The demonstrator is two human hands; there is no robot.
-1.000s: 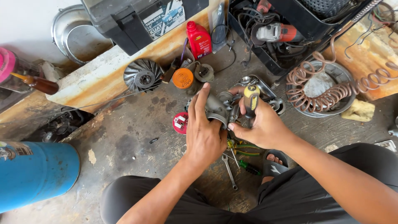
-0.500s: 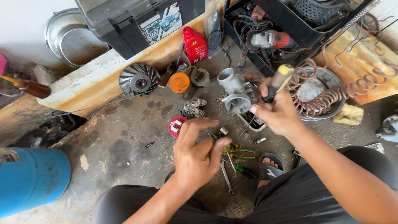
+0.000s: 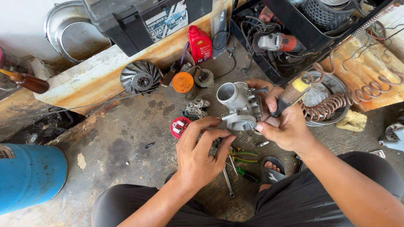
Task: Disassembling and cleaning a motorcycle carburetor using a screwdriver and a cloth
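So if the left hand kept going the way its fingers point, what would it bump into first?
Probably the grey metal carburetor held in the right hand. The left hand has fingers aimed up at its round base, nearly touching; depth is hard to judge.

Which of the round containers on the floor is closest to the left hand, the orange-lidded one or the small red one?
The small red tin, just left of the left hand. The orange-lidded jar stands farther up, near the wooden plank.

A repair workshop: stained concrete floor [image 3: 113, 147], black toolbox [image 3: 139, 21], angle grinder [image 3: 277, 42], scattered engine parts.
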